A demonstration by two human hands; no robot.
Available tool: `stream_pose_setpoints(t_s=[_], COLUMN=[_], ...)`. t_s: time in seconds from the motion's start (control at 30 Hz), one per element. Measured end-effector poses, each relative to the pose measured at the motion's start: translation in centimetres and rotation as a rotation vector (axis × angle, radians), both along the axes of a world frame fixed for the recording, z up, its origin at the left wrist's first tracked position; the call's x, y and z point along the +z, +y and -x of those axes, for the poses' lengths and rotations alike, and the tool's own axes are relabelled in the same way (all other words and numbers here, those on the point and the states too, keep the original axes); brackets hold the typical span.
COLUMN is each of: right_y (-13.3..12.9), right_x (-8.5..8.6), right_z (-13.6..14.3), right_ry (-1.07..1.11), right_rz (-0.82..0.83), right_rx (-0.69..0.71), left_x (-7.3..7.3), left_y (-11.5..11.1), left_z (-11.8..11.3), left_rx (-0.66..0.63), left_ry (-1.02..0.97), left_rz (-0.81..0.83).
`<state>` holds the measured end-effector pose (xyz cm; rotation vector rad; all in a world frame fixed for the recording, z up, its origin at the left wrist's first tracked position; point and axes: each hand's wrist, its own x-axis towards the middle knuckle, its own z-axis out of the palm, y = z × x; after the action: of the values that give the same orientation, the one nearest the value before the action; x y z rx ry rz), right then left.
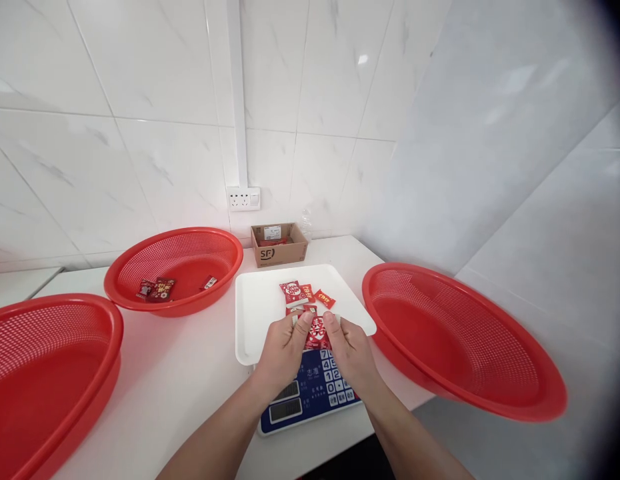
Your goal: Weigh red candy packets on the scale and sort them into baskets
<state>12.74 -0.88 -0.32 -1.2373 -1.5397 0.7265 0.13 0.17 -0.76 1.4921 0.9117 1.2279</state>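
A red packet with white print (318,333) is held between both hands over the front edge of the white scale tray (257,303). My left hand (285,347) pinches its left side, thumb on top, and my right hand (349,347) pinches its right side the same way. Several small red packets lie on the tray just beyond the hands, among them a larger one with white letters (293,292) and a small one with yellow print (325,299). Below the hands shows the scale's blue keypad panel (315,383), partly covered by them.
Red perforated baskets stand at the far left (45,373), back left (185,250) and right (440,333). The back-left one holds a few packets (163,288). A cardboard box (283,253) with red contents sits behind the tray, near the wall socket (244,199).
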Motion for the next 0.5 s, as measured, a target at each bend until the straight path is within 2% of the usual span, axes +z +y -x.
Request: stream_pose_setpoints(t_s=[0.13, 0.37, 0.5], right_y=[0.10, 0.14, 0.26], right_x=[-0.14, -0.20, -0.80], right_z=[0.09, 0.10, 0.10], right_ry=[0.006, 0.137, 0.193], right_rz=[-0.008, 0.065, 0.152], right_rx=[-0.016, -0.093, -0.062], left_x=[-0.02, -0.19, -0.06], left_y=[0.13, 0.43, 0.44], left_z=[0.10, 0.32, 0.20], left_rx=[-0.040, 0.083, 0.055], left_ry=[-0.039, 0.020, -0.068], left_rz=[0.049, 0.044, 0.076])
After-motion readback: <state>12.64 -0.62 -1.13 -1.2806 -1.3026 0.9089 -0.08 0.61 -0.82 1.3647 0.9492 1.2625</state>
